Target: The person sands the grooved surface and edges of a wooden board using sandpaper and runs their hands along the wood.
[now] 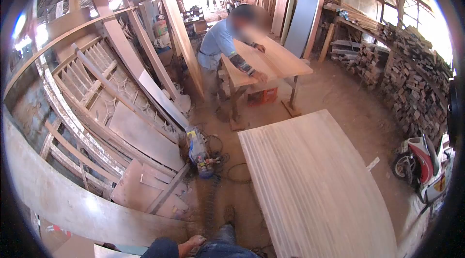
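At the bottom edge, my left hand [196,241] is beside my dark-clothed thigh [225,246], below a dark sleeve. Its fingers are too small and partly hidden to read, and nothing shows in it. My right hand is out of view. To the right of my leg lies a large pale wooden panel [315,180] with a striped grain. Beyond it, a co-worker in a light blue shirt [218,40] leans over a reddish wooden panel [276,62] on a stand, both of the co-worker's hands on its surface.
An air compressor [198,151] with a coiled hose stands on the dusty floor left of the pale panel. Boards and frames [111,83] lean along the left. Stacked wood pieces [411,74] and a parked motorcycle [424,163] are at the right. A red crate [263,96] sits under the stand.
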A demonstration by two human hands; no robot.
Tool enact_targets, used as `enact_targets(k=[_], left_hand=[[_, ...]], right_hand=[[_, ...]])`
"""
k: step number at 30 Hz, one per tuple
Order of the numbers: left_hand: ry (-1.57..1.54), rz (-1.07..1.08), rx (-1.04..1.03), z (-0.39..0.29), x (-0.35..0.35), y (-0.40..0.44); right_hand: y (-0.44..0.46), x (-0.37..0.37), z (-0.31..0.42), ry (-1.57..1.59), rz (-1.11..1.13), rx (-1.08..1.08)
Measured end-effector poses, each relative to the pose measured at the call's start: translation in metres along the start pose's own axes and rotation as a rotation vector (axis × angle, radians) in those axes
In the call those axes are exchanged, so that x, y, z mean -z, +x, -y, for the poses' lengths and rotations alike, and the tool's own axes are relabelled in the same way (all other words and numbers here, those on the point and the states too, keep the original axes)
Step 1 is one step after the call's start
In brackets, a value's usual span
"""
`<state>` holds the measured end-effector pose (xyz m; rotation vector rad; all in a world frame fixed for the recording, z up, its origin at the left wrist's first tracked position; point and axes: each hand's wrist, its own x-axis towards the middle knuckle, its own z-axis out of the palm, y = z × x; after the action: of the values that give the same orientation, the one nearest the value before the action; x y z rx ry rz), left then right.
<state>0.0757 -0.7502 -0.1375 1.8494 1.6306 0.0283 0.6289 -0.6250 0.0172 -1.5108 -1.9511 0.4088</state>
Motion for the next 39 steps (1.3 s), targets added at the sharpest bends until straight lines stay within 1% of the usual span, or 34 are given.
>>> enact_targets(k=[1, 2, 3, 4, 5, 6, 7, 8, 9, 10, 11, 12, 13, 15, 16, 18, 19, 21, 23, 24, 25, 26, 27, 29, 30, 31, 33, 34, 36, 38, 39], left_hand=[[-0.061, -0.063, -0.067, 0.007, 0.002, 0.004], [-0.069, -0.057, -0.065, 0.013, 0.005, 0.009], [-0.199, -0.025, 0.133, 0.018, 0.009, 0.015], [-0.331, 0.018, 0.333, 0.021, 0.013, 0.018], [-0.396, 0.005, 0.399, 0.029, 0.018, 0.022], [-0.466, 0.007, 0.468, 0.035, 0.024, 0.024], [-0.485, -0.054, 0.454, 0.042, 0.023, 0.019], [-0.504, -0.117, 0.442, 0.052, 0.025, 0.014], [-0.767, -0.118, 0.604, 0.058, 0.035, 0.009], [-1.023, -0.122, 0.774, 0.057, 0.043, 0.003], [-0.907, -0.234, 0.868, 0.057, 0.048, -0.002], [-0.780, -0.349, 0.957, 0.061, 0.051, -0.008], [-0.795, -0.328, 0.969, 0.067, 0.052, -0.019], [-0.681, -0.342, 1.029, 0.077, 0.051, -0.044], [-0.682, -0.334, 1.043, 0.070, 0.057, -0.056], [-0.899, -0.354, 1.136, 0.065, 0.078, -0.078], [-0.992, -0.415, 1.215, 0.069, 0.068, -0.088], [-0.884, -0.499, 1.185, 0.071, 0.048, -0.107], [-0.951, -0.524, 1.247, 0.061, 0.048, -0.108], [-1.015, -0.542, 1.297, 0.053, 0.046, -0.110], [-1.019, -0.531, 1.308, 0.053, 0.044, -0.113], [-0.907, -0.455, 1.202, 0.055, 0.041, -0.111], [-0.802, -0.373, 1.092, 0.055, 0.034, -0.111], [-1.007, -0.479, 1.237, 0.058, 0.017, -0.099], [-1.054, -0.474, 1.247, 0.049, 0.028, -0.089], [-1.097, -0.473, 1.254, 0.042, 0.041, -0.079], [-1.084, -0.515, 1.186, 0.029, 0.059, -0.062], [-1.080, -0.514, 1.174, 0.022, 0.060, -0.054], [-1.170, -0.553, 1.151, 0.009, 0.060, -0.046], [-1.172, -0.497, 1.092, -0.001, 0.050, -0.040], [-1.186, -0.446, 1.050, -0.004, 0.042, -0.038]], right_hand=[[0.025, -0.009, 0.022, -0.070, -0.018, 0.022], [0.037, -0.039, 0.003, -0.069, 0.042, -0.009], [0.049, -0.075, -0.018, -0.071, 0.105, -0.042], [0.072, -0.090, 0.002, -0.053, 0.105, -0.119], [0.098, -0.106, 0.021, -0.044, 0.110, -0.206], [0.123, -0.136, 0.017, -0.030, 0.101, -0.070], [0.149, -0.156, 0.026, -0.059, 0.045, -0.063], [0.188, -0.170, 0.052, -0.076, 0.000, 0.016], [0.224, -0.184, 0.072, -0.024, 0.079, -0.037], [0.260, -0.204, 0.088, -0.015, 0.100, -0.021], [0.292, -0.237, 0.093, 0.003, 0.084, -0.039], [0.330, -0.254, 0.110, -0.013, 0.124, 0.004], [0.365, -0.287, 0.114, -0.045, 0.209, -0.057], [0.434, -0.342, 0.135, -0.035, 0.166, -0.041], [0.465, -0.367, 0.145, -0.035, 0.141, -0.024], [0.527, -0.412, 0.163, -0.059, 0.249, -0.044], [0.553, -0.431, 0.177, -0.034, 0.247, -0.081], [0.596, -0.466, 0.188, -0.008, 0.257, -0.113], [0.628, -0.509, 0.180, 0.035, 0.180, -0.187], [0.636, -0.511, 0.184, 0.032, 0.192, -0.187], [0.640, -0.504, 0.189, 0.133, 0.188, -0.142], [0.640, -0.492, 0.192, 0.228, 0.181, -0.101], [0.635, -0.478, 0.193, 0.210, 0.195, -0.112], [0.621, -0.449, 0.198, 0.095, 0.299, -0.163], [0.604, -0.437, 0.192, 0.161, 0.289, -0.159], [0.585, -0.421, 0.186, 0.147, 0.294, -0.162], [0.541, -0.396, 0.161, 0.206, 0.333, -0.144], [0.514, -0.367, 0.166, 0.209, 0.318, -0.211], [0.451, -0.330, 0.133, 0.051, 0.306, -0.065], [0.375, -0.301, 0.086, 0.258, 0.210, -0.003], [0.341, -0.270, 0.079, 0.251, 0.189, -0.029]])
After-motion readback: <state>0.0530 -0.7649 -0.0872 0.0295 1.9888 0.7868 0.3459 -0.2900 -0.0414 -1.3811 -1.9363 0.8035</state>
